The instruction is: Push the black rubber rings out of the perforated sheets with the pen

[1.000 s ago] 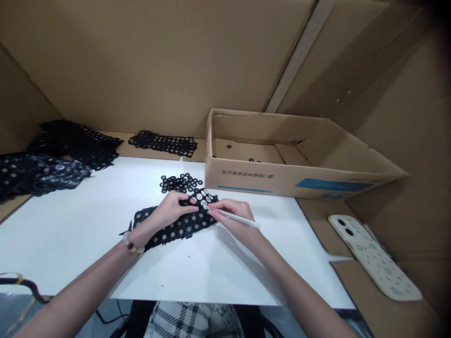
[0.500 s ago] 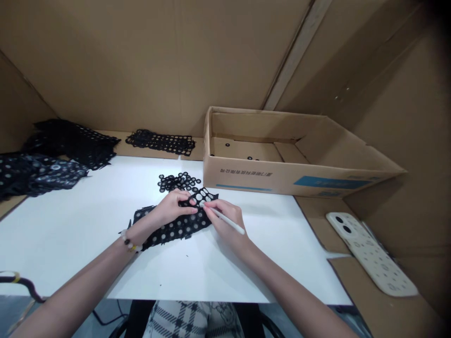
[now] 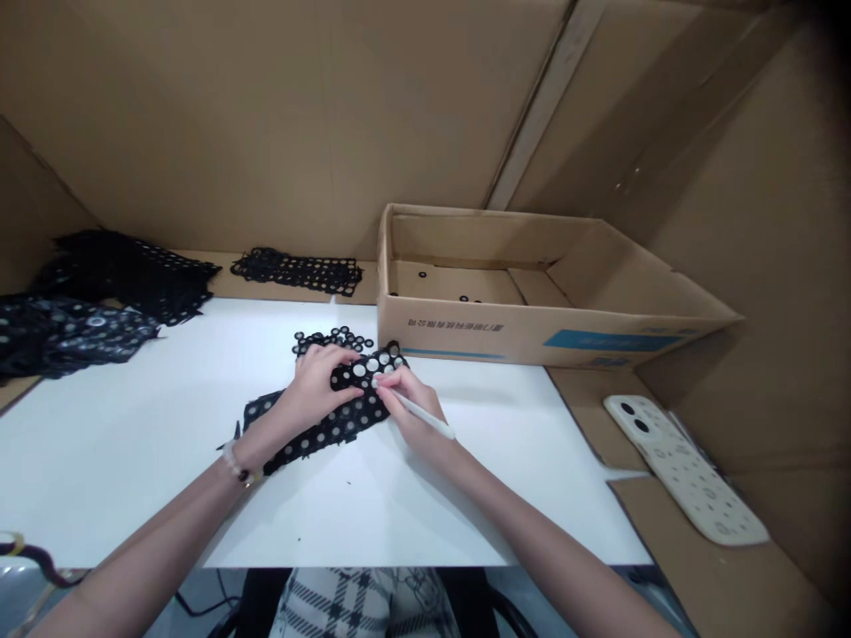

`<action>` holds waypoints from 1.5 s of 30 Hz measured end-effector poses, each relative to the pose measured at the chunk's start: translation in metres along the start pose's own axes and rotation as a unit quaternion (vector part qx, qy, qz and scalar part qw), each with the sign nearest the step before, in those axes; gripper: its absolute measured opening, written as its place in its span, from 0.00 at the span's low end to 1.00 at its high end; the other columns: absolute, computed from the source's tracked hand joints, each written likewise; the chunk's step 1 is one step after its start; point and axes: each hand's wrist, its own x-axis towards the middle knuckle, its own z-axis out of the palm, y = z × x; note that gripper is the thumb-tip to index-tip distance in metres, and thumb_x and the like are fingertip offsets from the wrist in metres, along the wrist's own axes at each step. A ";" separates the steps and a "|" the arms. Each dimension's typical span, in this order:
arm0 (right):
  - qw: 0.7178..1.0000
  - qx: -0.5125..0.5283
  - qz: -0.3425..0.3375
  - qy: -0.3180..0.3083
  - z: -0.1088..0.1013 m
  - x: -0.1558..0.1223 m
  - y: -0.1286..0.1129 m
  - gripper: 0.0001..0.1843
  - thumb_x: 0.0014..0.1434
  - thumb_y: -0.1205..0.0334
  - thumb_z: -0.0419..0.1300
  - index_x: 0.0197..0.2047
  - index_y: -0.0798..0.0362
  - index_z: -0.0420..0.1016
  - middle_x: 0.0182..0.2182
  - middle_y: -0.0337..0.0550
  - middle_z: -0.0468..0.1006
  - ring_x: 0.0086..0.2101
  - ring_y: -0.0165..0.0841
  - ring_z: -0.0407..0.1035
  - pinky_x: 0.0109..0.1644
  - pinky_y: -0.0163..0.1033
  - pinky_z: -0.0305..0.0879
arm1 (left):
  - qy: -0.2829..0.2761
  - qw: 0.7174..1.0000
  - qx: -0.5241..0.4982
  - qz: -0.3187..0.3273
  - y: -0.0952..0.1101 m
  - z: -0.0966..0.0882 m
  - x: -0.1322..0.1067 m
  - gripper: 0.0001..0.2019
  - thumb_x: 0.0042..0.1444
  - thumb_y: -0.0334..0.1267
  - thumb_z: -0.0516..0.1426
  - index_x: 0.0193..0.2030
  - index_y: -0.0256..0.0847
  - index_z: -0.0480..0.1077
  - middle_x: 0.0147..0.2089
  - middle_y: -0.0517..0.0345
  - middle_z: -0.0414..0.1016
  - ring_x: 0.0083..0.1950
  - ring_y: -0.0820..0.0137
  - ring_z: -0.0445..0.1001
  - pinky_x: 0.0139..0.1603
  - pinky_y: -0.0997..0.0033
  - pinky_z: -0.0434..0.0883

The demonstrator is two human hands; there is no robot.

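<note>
Cardboard walls (image 3: 266,133) box in a white board (image 3: 113,461), with a carton (image 3: 458,337) at its back edge. On the board, a black perforated sheet (image 3: 319,428) lies just in front of a heap of black rings (image 3: 332,338). The left hand (image 3: 312,387) rests flat, fingers together, pressing the sheet down; the right hand (image 3: 412,409) pinches a white stylus (image 3: 425,415), its tip touching the sheet.

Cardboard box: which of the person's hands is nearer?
Right. The right hand, holding a white stick, is in front of the cardboard box, not touching it. The left hand, on the black mesh sheet, is further left.
</note>
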 end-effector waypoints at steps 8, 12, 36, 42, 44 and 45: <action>0.996 0.079 0.046 0.002 -0.002 0.000 -0.005 0.08 0.59 0.56 0.58 0.33 0.51 0.69 0.39 0.45 0.79 0.40 0.36 0.72 0.43 0.40 0.67 | -0.012 0.991 0.115 0.060 0.020 -0.004 -0.008 0.12 0.54 0.44 0.56 0.25 0.40 0.65 0.29 0.57 0.72 0.40 0.62 0.63 0.44 0.59 0.54; 0.997 0.072 0.038 -0.016 -0.002 0.000 -0.009 0.07 0.59 0.57 0.58 0.33 0.51 0.69 0.38 0.44 0.78 0.39 0.36 0.72 0.43 0.40 0.67 | -0.029 0.993 0.105 0.049 0.020 0.000 -0.008 0.10 0.54 0.42 0.55 0.26 0.40 0.66 0.28 0.58 0.72 0.38 0.63 0.63 0.42 0.60 0.54; 0.999 -0.026 0.018 0.002 -0.005 -0.003 -0.015 0.05 0.61 0.62 0.55 0.33 0.50 0.69 0.32 0.37 0.75 0.33 0.33 0.69 0.38 0.35 0.61 | -0.025 0.999 -0.005 -0.047 0.016 0.011 -0.006 0.10 0.52 0.35 0.51 0.20 0.41 0.60 0.24 0.60 0.68 0.35 0.64 0.63 0.38 0.65 0.60; 0.999 -0.028 -0.023 -0.037 -0.004 -0.007 -0.015 0.06 0.63 0.61 0.54 0.35 0.50 0.69 0.37 0.40 0.77 0.37 0.34 0.71 0.41 0.37 0.63 | -0.013 0.999 0.015 -0.045 0.016 0.013 -0.006 0.10 0.52 0.35 0.51 0.21 0.41 0.61 0.22 0.60 0.67 0.33 0.64 0.64 0.36 0.65 0.59; 0.998 -0.034 -0.029 -0.046 -0.004 -0.008 -0.014 0.06 0.63 0.60 0.53 0.35 0.50 0.68 0.36 0.40 0.77 0.36 0.34 0.71 0.41 0.37 0.63 | -0.015 0.999 0.022 -0.027 0.016 0.013 -0.006 0.11 0.54 0.35 0.51 0.22 0.41 0.62 0.22 0.60 0.68 0.33 0.65 0.63 0.37 0.65 0.59; 0.998 -0.036 -0.032 -0.047 -0.004 -0.008 -0.014 0.06 0.63 0.60 0.53 0.36 0.50 0.68 0.36 0.40 0.77 0.36 0.34 0.71 0.41 0.37 0.63 | -0.019 0.999 0.022 -0.016 0.016 0.013 -0.005 0.11 0.55 0.35 0.50 0.21 0.41 0.62 0.23 0.59 0.69 0.33 0.65 0.63 0.37 0.65 0.59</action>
